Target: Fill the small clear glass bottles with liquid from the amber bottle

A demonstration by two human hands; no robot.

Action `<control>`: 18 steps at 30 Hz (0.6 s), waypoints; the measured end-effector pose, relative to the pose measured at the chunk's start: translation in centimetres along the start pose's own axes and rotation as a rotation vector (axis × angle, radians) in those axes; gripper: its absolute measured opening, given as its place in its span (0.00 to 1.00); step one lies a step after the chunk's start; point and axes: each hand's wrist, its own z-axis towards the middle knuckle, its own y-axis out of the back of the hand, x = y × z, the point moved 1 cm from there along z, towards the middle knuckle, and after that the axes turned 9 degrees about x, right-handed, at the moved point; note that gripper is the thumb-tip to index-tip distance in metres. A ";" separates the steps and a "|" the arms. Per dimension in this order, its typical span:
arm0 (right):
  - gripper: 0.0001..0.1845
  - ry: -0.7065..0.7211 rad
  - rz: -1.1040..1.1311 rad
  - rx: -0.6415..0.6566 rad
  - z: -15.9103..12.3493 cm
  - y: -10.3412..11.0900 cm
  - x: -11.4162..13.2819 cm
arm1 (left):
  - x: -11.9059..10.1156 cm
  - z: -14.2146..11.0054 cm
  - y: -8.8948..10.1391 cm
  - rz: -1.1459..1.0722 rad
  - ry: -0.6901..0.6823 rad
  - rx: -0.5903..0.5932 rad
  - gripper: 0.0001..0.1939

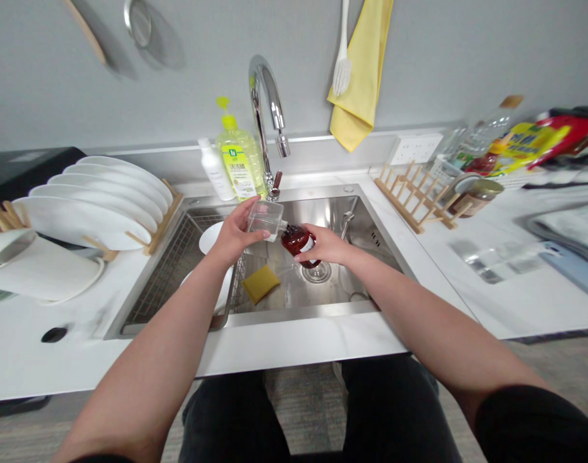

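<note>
Our forearms (149, 347) reach over steel sink (294, 314) | left hand (233, 235): fingers closed, holding clear square bottle (265, 220) | right hand (320, 245): fingers closed, holding dark red bottle (296, 243), its neck just beside clear bottle | both bottles are above basin | yellow sponge (260, 283) lies below

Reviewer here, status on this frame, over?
Left hand gripping clear square bottle. Right hand gripping dark red bottle. Both held over steel sink, yellow sponge below.
</note>
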 end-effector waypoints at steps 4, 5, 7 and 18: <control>0.40 0.006 0.002 -0.003 0.1 -0.1 -0.3 | 0.2 0.0 0.1 0.031 -0.006 -0.009 0.57; 0.39 0.007 -0.002 -0.004 0.1 -0.1 -0.3 | 0.3 0.0 0.1 0.040 -0.010 -0.011 0.57; 0.39 0.009 -0.009 -0.012 0.1 -0.1 -0.3 | 0.3 0.0 0.2 0.052 -0.022 -0.011 0.57; 0.40 0.003 0.000 -0.016 0.1 -0.2 -0.2 | 0.5 -0.1 0.4 0.115 -0.060 0.009 0.57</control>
